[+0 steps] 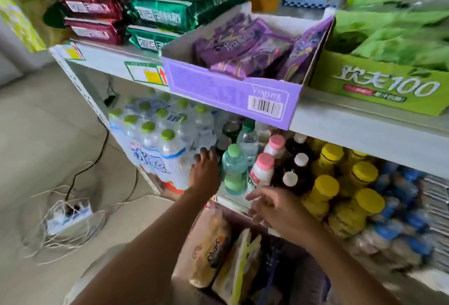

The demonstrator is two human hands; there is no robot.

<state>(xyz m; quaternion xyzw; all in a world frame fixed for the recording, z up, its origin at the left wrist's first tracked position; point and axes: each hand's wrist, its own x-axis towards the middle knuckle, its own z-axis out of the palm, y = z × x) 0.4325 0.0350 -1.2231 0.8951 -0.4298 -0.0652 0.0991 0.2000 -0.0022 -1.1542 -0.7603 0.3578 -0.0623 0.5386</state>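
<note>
My left hand point(204, 167) reaches into the middle shelf, its fingers against the side of a shrink-wrapped pack of water bottles point(159, 137) with green caps. Just right of it stands a pale green bottle point(233, 170) with a green cap. My right hand point(274, 206) hovers with loosely spread fingers at the shelf's front edge, in front of a white bottle with a pink cap point(262, 171). It holds nothing that I can see.
Yellow-capped bottles point(325, 190) and blue-capped bottles point(398, 198) fill the shelf's right. Above sit a purple carton of snack packs point(233, 91), a green carton point(379, 88) and stacked red and green packs. Chip bags point(211, 249) lie below. A power strip with cables point(70, 217) lies on the floor at left.
</note>
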